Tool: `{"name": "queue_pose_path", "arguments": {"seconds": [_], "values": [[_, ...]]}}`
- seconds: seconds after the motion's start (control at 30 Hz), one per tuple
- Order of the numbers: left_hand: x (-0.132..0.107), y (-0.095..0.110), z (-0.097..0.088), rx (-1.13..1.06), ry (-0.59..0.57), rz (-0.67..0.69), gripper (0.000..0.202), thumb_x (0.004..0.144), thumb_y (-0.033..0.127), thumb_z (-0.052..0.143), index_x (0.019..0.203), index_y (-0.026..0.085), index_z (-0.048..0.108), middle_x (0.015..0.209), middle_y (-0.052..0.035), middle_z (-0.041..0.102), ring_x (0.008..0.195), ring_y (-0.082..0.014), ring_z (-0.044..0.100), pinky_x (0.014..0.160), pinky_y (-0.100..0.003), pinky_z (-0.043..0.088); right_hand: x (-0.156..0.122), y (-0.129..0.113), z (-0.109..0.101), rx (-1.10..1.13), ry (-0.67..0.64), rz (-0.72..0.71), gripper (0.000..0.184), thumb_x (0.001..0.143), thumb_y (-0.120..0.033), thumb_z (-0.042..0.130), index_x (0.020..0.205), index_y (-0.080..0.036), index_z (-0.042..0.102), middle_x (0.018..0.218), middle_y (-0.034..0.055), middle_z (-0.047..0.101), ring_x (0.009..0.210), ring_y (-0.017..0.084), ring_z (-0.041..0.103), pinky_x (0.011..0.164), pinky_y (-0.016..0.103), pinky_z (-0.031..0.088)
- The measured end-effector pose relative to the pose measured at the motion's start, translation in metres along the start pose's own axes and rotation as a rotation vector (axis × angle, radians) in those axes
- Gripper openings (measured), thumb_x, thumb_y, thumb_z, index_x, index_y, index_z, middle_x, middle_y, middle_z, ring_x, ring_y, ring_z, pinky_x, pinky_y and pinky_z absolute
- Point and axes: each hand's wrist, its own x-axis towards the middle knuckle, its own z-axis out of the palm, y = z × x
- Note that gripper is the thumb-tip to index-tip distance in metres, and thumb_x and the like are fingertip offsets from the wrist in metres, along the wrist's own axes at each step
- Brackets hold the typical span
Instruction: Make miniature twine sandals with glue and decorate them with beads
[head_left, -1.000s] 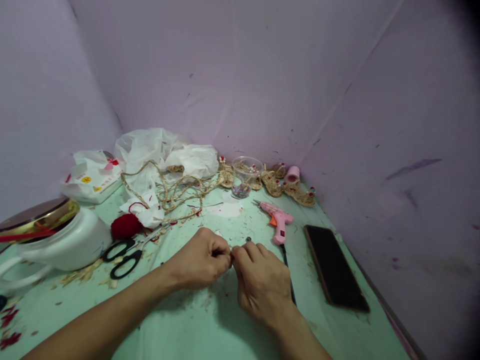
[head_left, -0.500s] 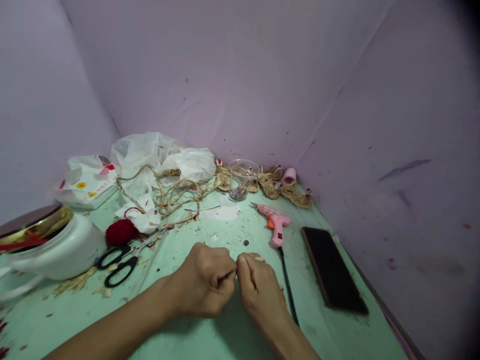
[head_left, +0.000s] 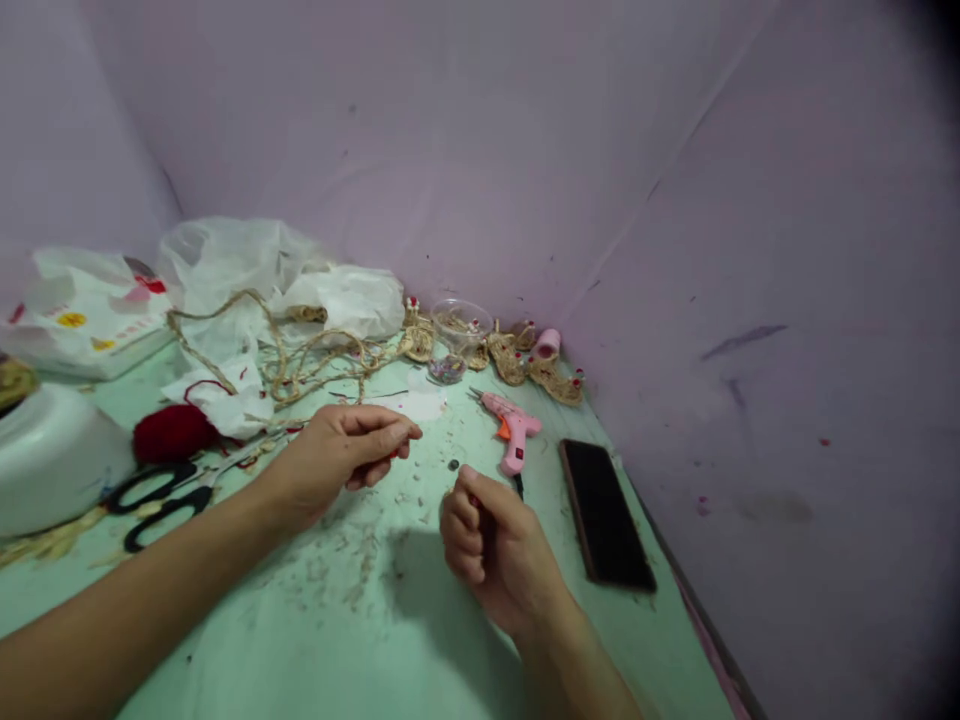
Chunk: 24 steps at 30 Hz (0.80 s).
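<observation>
My left hand (head_left: 352, 455) is raised over the middle of the green table, thumb and fingers pinched together. A tiny red bit shows beneath its fingertips, too small to name. To its right, my right hand (head_left: 495, 550) is curled closed, thumb pressed on the forefinger; whatever it may hold is hidden. The two hands are apart. Beyond my right hand lies a pink glue gun (head_left: 511, 428) with an orange trigger, and a small dark round piece (head_left: 453, 464) sits on the table between the hands. Black-handled scissors (head_left: 169, 500) lie left of my left hand.
A red yarn ball (head_left: 174, 432) and a white pot (head_left: 56, 465) stand at left. Loose braided cord (head_left: 281, 370) lies before white plastic bags (head_left: 341, 300). Several woven pieces (head_left: 507, 358) and a clear cup (head_left: 461, 322) line the wall. A phone (head_left: 606, 515) lies at right.
My hands were together and have parted, the left moving up and left. My right hand has turned so its curled fingers show. The view has shifted to the right.
</observation>
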Motion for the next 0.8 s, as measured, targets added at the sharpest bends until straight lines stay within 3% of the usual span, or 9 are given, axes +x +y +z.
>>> {"name": "queue_pose_path", "arguments": {"seconds": [0.13,0.2,0.3,0.37,0.5,0.67,0.8], "values": [[0.0,-0.009,0.007,-0.334,0.034,-0.173,0.025,0.06,0.032,0.068,0.073,0.01,0.064,0.053,0.0043,0.045,0.042,-0.0024,0.032,0.038,-0.016,0.016,0.0,0.005,-0.001,0.044,-0.001,0.068,0.02,0.067,-0.031,0.056,0.057,-0.016,0.048,0.046,-0.0023,0.05,0.03,0.003,0.034,0.028,0.014,0.005],[-0.001,-0.012,0.011,-0.389,0.026,-0.182,0.027,0.061,0.033,0.068,0.074,0.01,0.064,0.05,0.0062,0.04,0.04,-0.0021,0.031,0.037,-0.016,0.014,0.0,0.008,-0.001,0.047,-0.007,0.048,0.014,0.063,-0.027,0.057,0.06,-0.015,0.05,0.049,-0.0029,0.05,0.031,0.001,0.029,0.029,0.013,0.004],[-0.002,-0.013,0.012,-0.417,0.038,-0.15,0.028,0.062,0.033,0.068,0.076,0.01,0.064,0.053,0.0049,0.045,0.04,-0.0017,0.033,0.036,-0.016,0.016,0.003,0.014,-0.002,-0.062,0.064,0.003,0.016,0.062,-0.029,0.06,0.061,-0.015,0.05,0.047,-0.0064,0.043,0.034,0.001,0.021,0.031,0.013,0.005],[-0.004,-0.013,0.013,-0.414,0.059,-0.124,0.028,0.063,0.033,0.067,0.077,0.009,0.064,0.055,0.0034,0.049,0.039,-0.002,0.035,0.035,-0.016,0.017,0.006,0.019,-0.002,-0.24,0.163,-0.117,0.021,0.062,-0.033,0.064,0.062,-0.016,0.052,0.048,-0.0078,0.04,0.036,0.002,0.021,0.033,0.014,0.011],[-0.01,-0.014,0.02,-0.375,0.082,-0.102,0.03,0.062,0.034,0.066,0.075,0.007,0.064,0.047,0.0031,0.049,0.037,-0.0036,0.036,0.035,-0.017,0.019,0.011,0.028,-0.005,-0.661,0.34,-0.457,0.026,0.06,-0.036,0.069,0.073,-0.014,0.063,0.061,-0.0004,0.056,0.048,0.009,0.04,0.044,0.02,0.033],[-0.016,-0.015,0.029,-0.314,0.073,-0.114,0.03,0.06,0.033,0.066,0.074,0.007,0.066,0.039,0.0044,0.045,0.037,-0.0043,0.035,0.037,-0.017,0.021,0.009,0.032,-0.01,-1.033,0.378,-0.588,0.022,0.072,-0.035,0.06,0.078,-0.015,0.068,0.064,0.0032,0.063,0.048,0.012,0.045,0.048,0.025,0.037],[-0.015,-0.009,0.023,-0.271,0.151,-0.099,0.033,0.06,0.034,0.063,0.079,0.008,0.064,0.062,-0.001,0.058,0.038,-0.0043,0.041,0.036,-0.018,0.021,0.007,0.029,-0.017,-1.208,0.361,-0.868,0.016,0.078,-0.026,0.055,0.077,-0.016,0.067,0.066,0.004,0.065,0.05,0.013,0.052,0.048,0.024,0.041]]}}
